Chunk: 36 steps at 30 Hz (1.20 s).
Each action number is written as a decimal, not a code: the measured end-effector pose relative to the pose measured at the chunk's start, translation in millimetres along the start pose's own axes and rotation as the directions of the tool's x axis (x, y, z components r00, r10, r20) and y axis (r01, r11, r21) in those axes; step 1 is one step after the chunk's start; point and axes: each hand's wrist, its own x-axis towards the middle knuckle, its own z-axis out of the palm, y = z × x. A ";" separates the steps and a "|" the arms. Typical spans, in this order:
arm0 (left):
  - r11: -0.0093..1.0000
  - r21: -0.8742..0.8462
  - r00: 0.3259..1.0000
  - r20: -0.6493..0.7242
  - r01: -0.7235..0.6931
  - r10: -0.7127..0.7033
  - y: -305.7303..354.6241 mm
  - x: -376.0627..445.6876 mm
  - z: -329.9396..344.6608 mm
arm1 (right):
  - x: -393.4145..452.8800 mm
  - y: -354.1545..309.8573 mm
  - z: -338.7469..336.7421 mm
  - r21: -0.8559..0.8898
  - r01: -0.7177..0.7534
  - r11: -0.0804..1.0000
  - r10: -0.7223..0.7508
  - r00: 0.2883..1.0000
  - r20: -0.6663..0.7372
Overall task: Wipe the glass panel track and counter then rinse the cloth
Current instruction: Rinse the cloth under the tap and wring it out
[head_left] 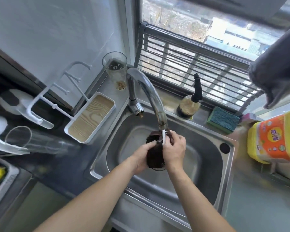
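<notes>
Both hands are over the sink (208, 148), and the dark cloth (155, 156) is bunched between them, right under the tap (151, 96) spout. The left hand (143, 158) wraps the cloth's left side, fingers curled round it, fingertips at its top. The right hand (174, 151) grips the right side, thumb and fingers curled onto the wad, and something small and white (164, 138) shows at the cloth's top edge just below the spout; what it is I cannot tell. The cloth hangs above the basin, near the drain, well clear of the sink walls.

Plenty of room in the basin all round the hands. The rim is busier: on the back ledge a dark-nozzled bottle (190, 104) and beside it a green sponge (222, 120). Right of the sink, a big yellow jug (274, 138) with an orange label; the writing is too blurred to read. Above it a grey towel (274, 67) hangs by the window. On the left, a white tray (90, 118) with a wood-grain floor sits close to the sink's rim, a tall glass (115, 71) stands in the corner behind the tap, and another glass (28, 139) lies on its side further left.
</notes>
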 end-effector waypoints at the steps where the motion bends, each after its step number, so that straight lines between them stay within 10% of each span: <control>1: 0.998 -0.039 0.998 -0.044 -0.038 0.037 -2.1 6.8 -3.3 | 0.2 1.8 -0.3 0.056 -0.065 0.996 0.064 0.998 0.017; 8: 0.997 -0.039 0.998 0.019 0.067 -0.066 -2.3 9.1 -7.7 | -1.8 -0.7 3.7 0.477 -0.279 0.834 0.230 0.960 0.160; 14: 0.980 -0.021 0.968 -0.158 -0.199 0.193 -4.5 32.5 -1.0 | 2.1 16.3 1.9 0.097 -0.236 0.967 0.220 0.963 0.157; 19: 0.984 -0.094 0.977 -0.171 -0.148 0.131 -9.1 40.7 -0.7 | 13.1 22.1 -3.9 -0.282 -0.041 0.959 0.130 0.944 0.302; 26: 0.995 0.080 0.998 -0.002 0.060 -0.060 -11.0 19.7 -2.5 | 5.4 15.9 2.4 0.223 -0.198 0.955 0.185 0.980 0.080; 31: 0.987 0.007 0.948 -0.276 -0.159 0.155 2.0 35.6 0.3 | -0.6 32.7 1.8 -0.049 -0.200 0.978 0.203 0.978 0.056; 36: 0.997 0.063 0.980 -0.190 -0.047 0.058 -1.8 33.7 10.1 | -7.0 37.1 15.4 -0.076 -0.204 0.976 0.213 0.967 0.141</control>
